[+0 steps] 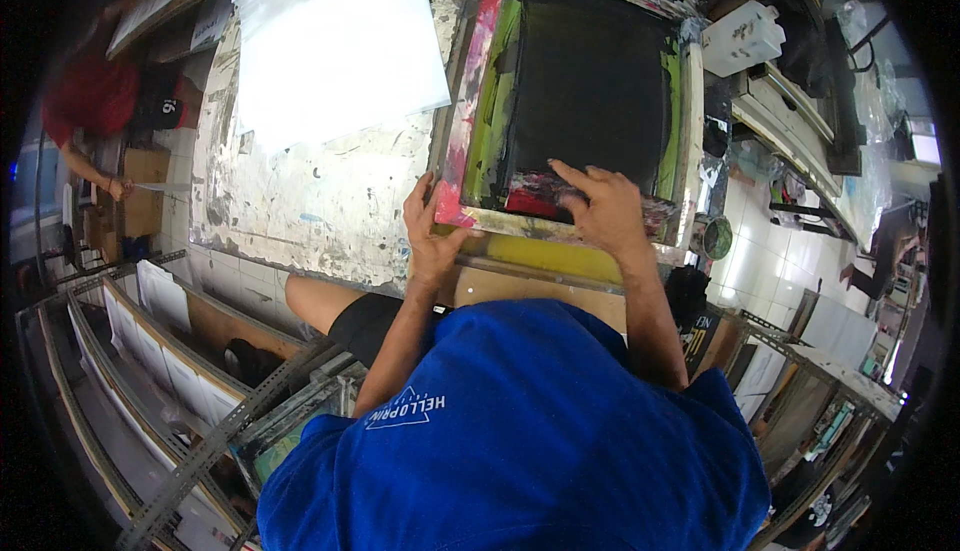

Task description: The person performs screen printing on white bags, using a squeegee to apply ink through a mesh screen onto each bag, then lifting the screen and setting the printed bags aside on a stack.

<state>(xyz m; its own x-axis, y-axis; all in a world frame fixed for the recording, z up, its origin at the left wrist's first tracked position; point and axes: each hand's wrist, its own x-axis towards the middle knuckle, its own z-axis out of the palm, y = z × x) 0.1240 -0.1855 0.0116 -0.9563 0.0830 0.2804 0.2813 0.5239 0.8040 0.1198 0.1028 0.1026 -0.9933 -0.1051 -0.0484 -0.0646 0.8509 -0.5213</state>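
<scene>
A screen-printing frame (476, 101) lies in front of me, its wooden border smeared with pink and white paint. Black covers most of its mesh (590, 81), with green strips at the sides and a red smear along the near edge. My left hand (432, 241) rests at the near left corner of the frame, fingers stretched along the outer side and thumb spread across the near edge. Over the near part of the mesh, my right hand (608, 213) is open with its index finger extended towards the red smear. Its palm side is hidden, and I see nothing held in it.
Left of the frame, a fanned stack of white sheets (340, 51) lies on a paint-stained table (310, 206). A white plastic container (742, 39) stands at the far right. Another person in red (95, 91) is at the left. Shelving racks (180, 351) stand on both sides.
</scene>
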